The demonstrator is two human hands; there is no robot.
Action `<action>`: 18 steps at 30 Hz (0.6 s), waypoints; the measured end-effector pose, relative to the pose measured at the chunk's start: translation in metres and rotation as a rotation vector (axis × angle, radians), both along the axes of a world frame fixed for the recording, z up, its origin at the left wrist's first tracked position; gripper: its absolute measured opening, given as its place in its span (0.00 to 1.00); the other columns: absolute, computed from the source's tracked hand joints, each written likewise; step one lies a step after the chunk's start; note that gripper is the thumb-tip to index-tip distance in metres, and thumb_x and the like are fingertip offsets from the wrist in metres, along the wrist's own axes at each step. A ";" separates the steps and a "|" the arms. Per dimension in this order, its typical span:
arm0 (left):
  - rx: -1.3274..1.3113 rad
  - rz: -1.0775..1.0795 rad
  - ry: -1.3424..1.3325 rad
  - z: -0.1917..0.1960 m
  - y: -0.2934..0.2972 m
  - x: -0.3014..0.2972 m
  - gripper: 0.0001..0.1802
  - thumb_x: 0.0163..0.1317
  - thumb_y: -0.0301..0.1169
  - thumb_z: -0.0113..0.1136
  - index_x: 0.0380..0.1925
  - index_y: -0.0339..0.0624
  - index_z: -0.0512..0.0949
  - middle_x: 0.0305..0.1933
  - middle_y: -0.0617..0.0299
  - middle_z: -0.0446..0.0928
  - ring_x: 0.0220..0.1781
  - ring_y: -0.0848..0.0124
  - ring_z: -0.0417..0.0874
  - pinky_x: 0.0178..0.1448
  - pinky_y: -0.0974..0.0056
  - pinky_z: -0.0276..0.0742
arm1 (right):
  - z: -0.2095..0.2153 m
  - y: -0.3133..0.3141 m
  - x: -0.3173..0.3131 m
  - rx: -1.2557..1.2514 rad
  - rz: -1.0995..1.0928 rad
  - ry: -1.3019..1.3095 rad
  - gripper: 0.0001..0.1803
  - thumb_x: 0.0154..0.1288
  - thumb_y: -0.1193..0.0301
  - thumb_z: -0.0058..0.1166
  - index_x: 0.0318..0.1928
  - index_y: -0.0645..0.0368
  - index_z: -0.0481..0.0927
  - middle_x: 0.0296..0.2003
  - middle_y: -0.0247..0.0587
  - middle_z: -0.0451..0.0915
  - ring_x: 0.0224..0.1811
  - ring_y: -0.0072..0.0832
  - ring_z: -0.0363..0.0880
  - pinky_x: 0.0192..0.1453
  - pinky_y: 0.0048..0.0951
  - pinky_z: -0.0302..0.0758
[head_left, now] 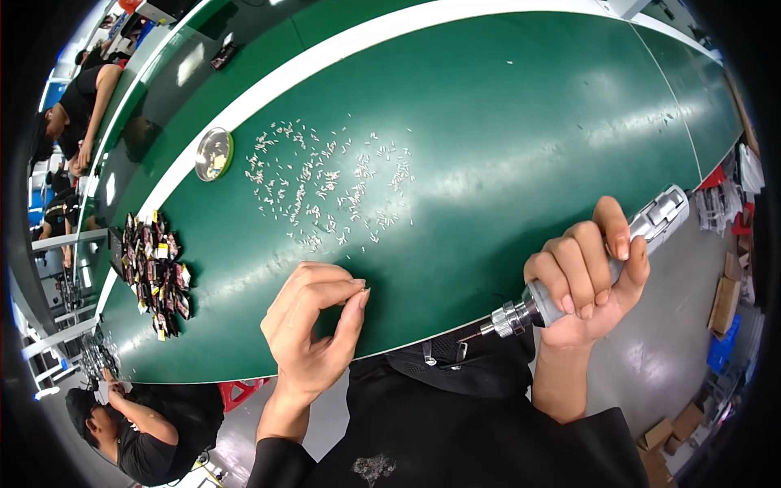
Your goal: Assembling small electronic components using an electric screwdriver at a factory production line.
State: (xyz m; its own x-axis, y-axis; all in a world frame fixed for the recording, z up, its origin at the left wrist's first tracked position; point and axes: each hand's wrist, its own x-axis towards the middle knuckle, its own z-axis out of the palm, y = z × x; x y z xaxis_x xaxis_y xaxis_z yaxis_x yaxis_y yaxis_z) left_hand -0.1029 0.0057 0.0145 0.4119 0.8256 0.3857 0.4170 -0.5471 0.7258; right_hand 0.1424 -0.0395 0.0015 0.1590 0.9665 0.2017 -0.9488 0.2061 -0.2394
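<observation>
My right hand (582,276) is wrapped round a grey electric screwdriver (540,304), whose silver chuck and thin bit point left, just over the table's near edge. Over the green table, my left hand (313,325) is closed in a pinch, thumb tip against index fingertip. Whatever lies between those fingertips, if anything, is too small to name. Beyond this hand, many tiny pale, sliver-like pieces (313,183) are strewn across the tabletop. Further left sits a heap of small black parts (152,272) with yellow and white bits on them.
A round shallow dish (215,154) with a green rim stands near the table's white border strip (268,77). One dark part (224,54) lies beyond that strip. Another person (134,435) sits at the lower left, and more people work at the far left. Cardboard boxes (724,305) stand at right.
</observation>
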 end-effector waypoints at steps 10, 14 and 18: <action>-0.663 -0.197 -0.620 0.000 -0.036 0.032 0.04 0.63 0.21 0.57 0.31 0.28 0.77 0.30 0.51 0.78 0.31 0.67 0.77 0.36 0.67 0.74 | 0.047 0.005 -0.017 0.016 -0.139 -0.098 0.11 0.73 0.64 0.43 0.35 0.56 0.66 0.14 0.30 0.63 0.14 0.21 0.63 0.25 0.27 0.67; -0.755 -0.208 -0.729 -0.001 -0.040 0.037 0.05 0.64 0.21 0.55 0.31 0.28 0.77 0.30 0.52 0.77 0.31 0.68 0.76 0.36 0.67 0.74 | 0.041 0.007 -0.016 0.025 -0.121 -0.126 0.11 0.74 0.64 0.42 0.36 0.57 0.66 0.14 0.30 0.63 0.14 0.21 0.63 0.27 0.28 0.67; -0.766 -0.224 -0.752 -0.005 -0.039 0.039 0.06 0.65 0.21 0.55 0.31 0.28 0.77 0.30 0.52 0.77 0.31 0.68 0.76 0.36 0.67 0.74 | 0.037 0.007 -0.017 0.017 -0.123 -0.090 0.11 0.74 0.64 0.41 0.36 0.57 0.66 0.14 0.30 0.63 0.14 0.21 0.63 0.27 0.27 0.66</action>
